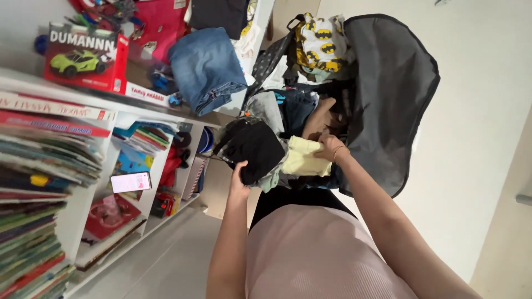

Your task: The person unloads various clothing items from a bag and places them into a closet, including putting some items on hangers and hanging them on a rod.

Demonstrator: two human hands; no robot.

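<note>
We take the dark grey fabric bag as our landmark. Far left of it we see a white bookshelf packed with flat stacks of thin, glossy books, and on its top a red toy-car box with a green car printed on it. Nearer the bag, still on the shelf top, lies a folded pair of blue jeans, thick and soft-edged. A phone with a lit screen rests in a shelf compartment lower down, left of the bag.

At the bag's left edge our left hand reaches up, forearm straight, its grip closed on the lower edge of a black folded garment, matte and limp, which hangs over the bag's opening. Just right of that, still at the opening, a pale yellow cloth, soft and lightly creased, is pinched at its upper right corner by our right hand, wrist bent inward, a thin bracelet on it. Inside the bag behind both hands, crammed clothes block our view of its bottom; a white cloth with yellow-and-black bat emblems sits at the top. The bag's flap stands open to the right, smooth woven fabric with dark piping.
</note>
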